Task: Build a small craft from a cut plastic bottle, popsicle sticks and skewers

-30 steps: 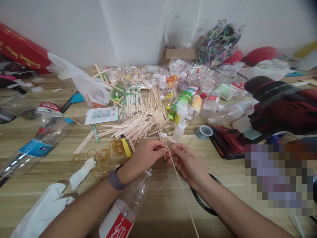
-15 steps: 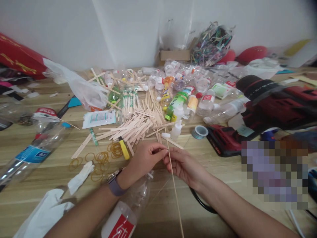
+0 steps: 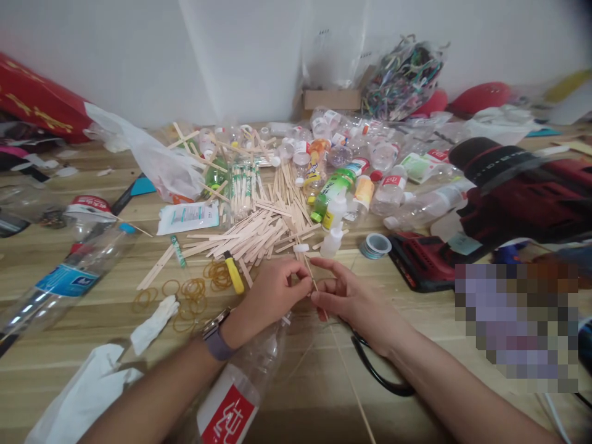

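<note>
A long thin wooden skewer (image 3: 348,364) slants from between my hands down towards the bottom edge. My left hand (image 3: 277,287), with a watch on a purple strap, pinches its upper part between thumb and fingertips. The thumb and curled fingers of my right hand (image 3: 354,302) close on the same skewer just beside, with the index finger stretched out above. Anything finer at the fingertips is too small to make out. Under my left wrist lies a clear plastic bottle (image 3: 259,364) with a red and white label. A black cable loop (image 3: 379,376) rests below my right wrist.
Flat wooden sticks (image 3: 259,231) are heaped ahead, with plastic bottles (image 3: 340,191) behind them. A yellow-handled tool (image 3: 235,275) and rubber bands (image 3: 192,293) lie to the left. A small spool (image 3: 375,245) and a red and black power drill (image 3: 509,203) occupy the right.
The skewer's lower end has swung to the right. My right index finger has straightened away from the other fingers, and my right thumb has moved lower along the skewer.
</note>
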Demonstrator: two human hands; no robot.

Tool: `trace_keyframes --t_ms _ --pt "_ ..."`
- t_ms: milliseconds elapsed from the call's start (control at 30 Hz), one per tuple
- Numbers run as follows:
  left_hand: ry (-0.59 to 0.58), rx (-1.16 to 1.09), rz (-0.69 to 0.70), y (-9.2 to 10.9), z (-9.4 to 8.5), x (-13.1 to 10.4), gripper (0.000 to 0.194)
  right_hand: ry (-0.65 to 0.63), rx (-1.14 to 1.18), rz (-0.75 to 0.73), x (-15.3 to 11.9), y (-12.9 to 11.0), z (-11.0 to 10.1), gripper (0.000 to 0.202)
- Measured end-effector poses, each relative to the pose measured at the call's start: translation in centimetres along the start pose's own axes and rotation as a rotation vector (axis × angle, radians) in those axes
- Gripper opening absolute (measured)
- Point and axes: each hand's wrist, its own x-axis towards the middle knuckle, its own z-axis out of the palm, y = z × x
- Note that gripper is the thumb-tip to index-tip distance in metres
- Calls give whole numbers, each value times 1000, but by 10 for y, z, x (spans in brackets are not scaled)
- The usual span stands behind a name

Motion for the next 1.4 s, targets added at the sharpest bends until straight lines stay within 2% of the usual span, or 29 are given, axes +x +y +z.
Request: trace_keyframes --t_ms 100,267,367,467,533,600,867,967,1100,1267,1400 --pt "-91 -80 -80 0 -4 2 13 2 -186 -96 0 4 -1 55" --pt "-229 -226 -269 -3 -10 5 12 55 -494 -239 2 15 -4 23" --pt "-286 -311 -376 -2 -10 6 10 124 -881 -474 0 21 -5 7" --pt "-320 -403 -441 0 -10 7 14 192 -1211 -788 -1 24 -5 9" --pt "-327 -454 -465 1 -10 7 17 225 -1328 -977 -1 25 -5 12" --pt "-330 -496 -478 1 -10 7 18 232 -1371 -1088 -1 24 -5 13" --pt "-326 -605 -515 -3 -7 7 25 259 -1514 -1203 -1 22 -5 11" --pt "-327 -616 -519 -2 -5 6 29 250 -1599 -1236 -3 22 -4 17" --pt "-311 -611 -528 -1 -2 5 31 256 -1667 -1216 -5 24 -1 27" --pt "-295 -586 -546 -3 3 4 34 223 -1671 -1164 -7 24 0 26" --pt "-274 -575 -539 -2 2 3 28 217 -1569 -1113 -3 27 -4 22"
